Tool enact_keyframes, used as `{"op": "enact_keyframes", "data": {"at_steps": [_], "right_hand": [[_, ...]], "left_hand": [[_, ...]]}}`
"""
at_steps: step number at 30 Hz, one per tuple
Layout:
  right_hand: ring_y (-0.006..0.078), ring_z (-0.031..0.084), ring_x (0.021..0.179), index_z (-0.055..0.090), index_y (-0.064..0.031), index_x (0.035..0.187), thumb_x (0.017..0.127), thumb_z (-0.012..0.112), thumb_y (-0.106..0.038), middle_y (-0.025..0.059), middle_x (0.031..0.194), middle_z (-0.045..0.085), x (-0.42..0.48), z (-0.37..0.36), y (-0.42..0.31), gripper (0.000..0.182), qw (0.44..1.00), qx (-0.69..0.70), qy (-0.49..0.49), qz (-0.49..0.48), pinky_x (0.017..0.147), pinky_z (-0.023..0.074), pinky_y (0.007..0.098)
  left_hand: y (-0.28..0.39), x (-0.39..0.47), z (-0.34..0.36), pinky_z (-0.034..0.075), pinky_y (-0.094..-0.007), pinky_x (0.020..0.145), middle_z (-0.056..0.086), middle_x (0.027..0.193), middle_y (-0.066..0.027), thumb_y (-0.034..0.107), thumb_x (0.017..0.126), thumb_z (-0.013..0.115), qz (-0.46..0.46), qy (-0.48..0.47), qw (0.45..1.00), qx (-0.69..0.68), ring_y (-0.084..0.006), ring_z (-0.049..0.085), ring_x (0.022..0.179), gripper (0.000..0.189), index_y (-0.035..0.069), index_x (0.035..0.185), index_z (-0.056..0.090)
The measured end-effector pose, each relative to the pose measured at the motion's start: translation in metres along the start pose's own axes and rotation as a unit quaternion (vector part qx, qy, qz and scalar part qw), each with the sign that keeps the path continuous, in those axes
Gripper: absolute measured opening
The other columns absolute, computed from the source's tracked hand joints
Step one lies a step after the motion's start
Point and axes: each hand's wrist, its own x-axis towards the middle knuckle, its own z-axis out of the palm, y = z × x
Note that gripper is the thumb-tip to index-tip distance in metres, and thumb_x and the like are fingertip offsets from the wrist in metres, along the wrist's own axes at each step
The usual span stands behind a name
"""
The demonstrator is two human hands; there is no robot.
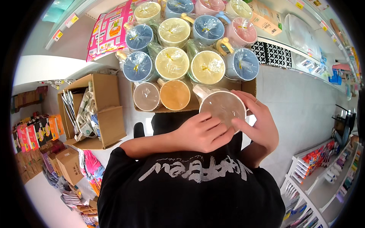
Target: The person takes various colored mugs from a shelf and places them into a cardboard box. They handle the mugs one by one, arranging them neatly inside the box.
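Close in front of my chest is a mug with a grey-brown inside point(219, 107), wrapped in clear plastic film. My right hand point(259, 121) holds it around its right side, thumb at the near rim. The fingers of my left hand point(206, 132) curl over the near-left rim and film. The mug's pale handle point(201, 91) points away to the left. Just beyond, a cardboard box point(251, 88) holds a mug with an orange inside point(175, 94) and a second grey-brown mug point(146, 96). Behind them stand several wrapped yellow mugs point(172, 63), blue mugs point(138, 66) and pink mugs point(242, 30), many with gold twist ties.
Left of the mugs, an open cardboard carton point(108, 94) holds hangers point(85, 114). Pink printed packs point(109, 31) lie beyond it. Shelving with goods point(313, 179) lines the right side. More cartons point(70, 165) sit low at left, by hanging packets point(31, 134).
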Motion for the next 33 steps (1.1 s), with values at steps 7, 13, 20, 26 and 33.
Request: {"op": "enact_keyframes", "data": {"at_steps": [7, 13, 20, 26, 33], "right_hand": [[0.0344, 0.067, 0.104, 0.059, 0.0025, 0.130, 0.080, 0.061, -0.009, 0.0198, 0.124, 0.065, 0.019, 0.014, 0.009, 0.052, 0.994, -0.094, 0.036, -0.031, 0.088, 0.0548, 0.0381], [0.0380, 0.064, 0.110, 0.060, 0.0013, 0.130, 0.082, 0.058, -0.013, 0.0207, 0.123, 0.065, 0.023, 0.017, 0.009, 0.050, 0.989, -0.127, 0.055, -0.055, 0.094, 0.0519, 0.0434], [0.0389, 0.063, 0.112, 0.058, 0.0013, 0.133, 0.084, 0.055, -0.006, 0.0225, 0.128, 0.062, 0.031, 0.021, 0.022, 0.050, 0.992, -0.119, 0.028, -0.042, 0.096, 0.0510, 0.0406], [0.0411, 0.063, 0.104, 0.057, 0.0049, 0.131, 0.087, 0.067, -0.020, 0.0234, 0.126, 0.062, 0.036, 0.026, 0.048, 0.052, 0.998, -0.061, 0.017, 0.005, 0.090, 0.0510, 0.0430], [0.0450, 0.063, 0.094, 0.061, 0.0065, 0.118, 0.085, 0.074, -0.031, 0.0268, 0.104, 0.067, 0.050, 0.043, 0.093, 0.052, 0.993, -0.059, -0.018, 0.102, 0.081, 0.0506, 0.0464]], "left_hand": [[-0.006, -0.005, 0.006, 0.042, -0.0262, 0.059, 0.060, 0.079, 0.0022, 0.016, 0.075, 0.073, -0.040, -0.092, 0.995, 0.019, -0.0117, 0.056, 0.067, 0.019, 0.008, 0.093, 0.071], [-0.009, -0.002, 0.003, 0.042, -0.0270, 0.061, 0.060, 0.082, 0.0021, 0.018, 0.077, 0.075, -0.054, -0.093, 0.994, 0.033, -0.0122, 0.056, 0.070, 0.021, 0.009, 0.096, 0.071], [-0.010, -0.006, 0.007, 0.042, -0.0296, 0.065, 0.057, 0.079, 0.0013, 0.019, 0.077, 0.074, -0.086, -0.138, 0.985, 0.057, -0.0134, 0.058, 0.073, 0.021, 0.010, 0.095, 0.069], [-0.017, -0.021, 0.026, 0.044, -0.0325, 0.071, 0.057, 0.080, -0.0009, 0.027, 0.077, 0.076, -0.131, -0.189, 0.972, 0.042, -0.0176, 0.060, 0.077, 0.026, 0.010, 0.094, 0.066], [-0.032, -0.044, 0.047, 0.046, -0.0340, 0.076, 0.063, 0.084, -0.0057, 0.032, 0.080, 0.075, -0.196, -0.277, 0.940, 0.029, -0.0211, 0.063, 0.081, 0.033, 0.006, 0.099, 0.066]]}}
